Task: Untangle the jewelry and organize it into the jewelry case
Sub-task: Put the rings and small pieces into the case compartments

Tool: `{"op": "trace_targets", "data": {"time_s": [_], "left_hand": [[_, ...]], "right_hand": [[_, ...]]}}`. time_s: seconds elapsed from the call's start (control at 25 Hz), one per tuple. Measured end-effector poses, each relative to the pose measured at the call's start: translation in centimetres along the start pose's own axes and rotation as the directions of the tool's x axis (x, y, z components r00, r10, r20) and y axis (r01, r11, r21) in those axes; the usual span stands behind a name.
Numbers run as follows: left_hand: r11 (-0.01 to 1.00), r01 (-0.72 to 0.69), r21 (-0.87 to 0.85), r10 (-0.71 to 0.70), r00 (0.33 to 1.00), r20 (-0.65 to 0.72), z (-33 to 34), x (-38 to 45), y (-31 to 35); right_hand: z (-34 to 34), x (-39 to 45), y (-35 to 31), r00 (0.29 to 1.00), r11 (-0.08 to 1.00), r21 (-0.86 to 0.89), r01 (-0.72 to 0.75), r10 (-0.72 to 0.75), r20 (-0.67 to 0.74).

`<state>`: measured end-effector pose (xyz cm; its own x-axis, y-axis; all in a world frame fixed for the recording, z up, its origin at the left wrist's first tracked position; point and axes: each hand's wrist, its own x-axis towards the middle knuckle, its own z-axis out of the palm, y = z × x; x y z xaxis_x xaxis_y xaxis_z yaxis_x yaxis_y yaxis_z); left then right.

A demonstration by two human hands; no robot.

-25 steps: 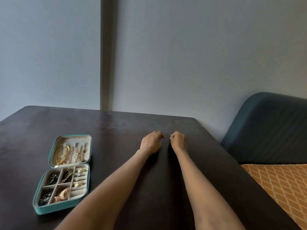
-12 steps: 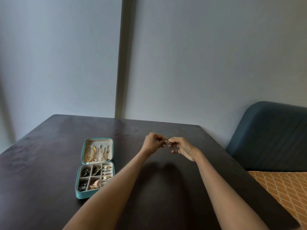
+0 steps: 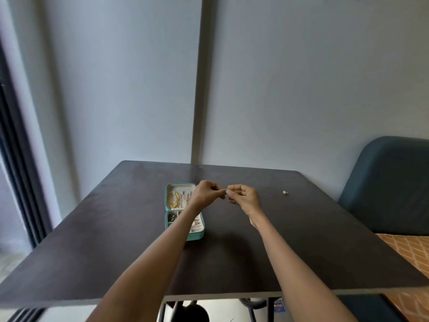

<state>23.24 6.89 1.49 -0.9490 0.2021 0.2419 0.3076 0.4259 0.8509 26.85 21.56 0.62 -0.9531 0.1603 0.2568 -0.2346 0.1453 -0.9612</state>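
A dark brown tabletop (image 3: 92, 240) fills the lower middle of the view, its far edge against a pale grey-blue wall (image 3: 301, 89) with a vertical strip (image 3: 199, 89) running up from that edge. Right of the tabletop stands a dark blue upholstered seat back (image 3: 390, 182), with an orange diamond-patterned cushion (image 3: 408, 252) below it. Left of the tabletop is a dark window frame (image 3: 16, 170), and dark metal legs (image 3: 270, 309) show beneath its near edge.

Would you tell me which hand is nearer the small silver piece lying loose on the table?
Right. The right hand is beside the silver piece; the left hand is beyond it, over the jewelry case.
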Motion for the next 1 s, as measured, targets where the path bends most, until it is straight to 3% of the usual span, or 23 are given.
{"op": "trace_targets", "data": {"time_s": [0.2, 0.28, 0.4, 0.52, 0.64, 1.0], "left_hand": [[0.998, -0.003, -0.060, 0.010, 0.994, 0.106, -4.5, -2.7, -1.6], [0.999, -0.007, 0.051, -0.005, 0.972, 0.234, -6.1, -3.3, -1.9], [0.948, -0.054, 0.314, -0.064, 0.933, 0.354, -7.7, -3.4, -2.8], [0.876, -0.037, 0.482, -0.149, 0.928, 0.342, -7.6, -3.8, -3.1], [0.732, -0.122, 0.670, -0.142, 0.935, 0.326, -6.9, -3.8, -2.6], [0.632, -0.177, 0.754, -0.189, 0.908, 0.373, -7.1, -3.6, -1.4]], "right_hand": [[3.6, -2.0, -0.6, 0.997, 1.000, 0.004, -0.002, 0.002, 0.079], [4.2, -2.4, -0.7, 0.993, 0.999, -0.054, 0.007, 0.000, 0.120], [4.8, -3.0, -0.3, 0.968, 0.951, -0.299, 0.078, -0.001, 0.250], [5.4, -4.0, 0.0, 0.933, 0.866, -0.466, 0.181, -0.002, 0.359], [5.7, -4.4, -0.7, 0.913, 0.780, -0.563, 0.273, -0.026, 0.406], [5.8, -4.5, -1.5, 0.882, 0.697, -0.638, 0.326, 0.019, 0.471]]}}
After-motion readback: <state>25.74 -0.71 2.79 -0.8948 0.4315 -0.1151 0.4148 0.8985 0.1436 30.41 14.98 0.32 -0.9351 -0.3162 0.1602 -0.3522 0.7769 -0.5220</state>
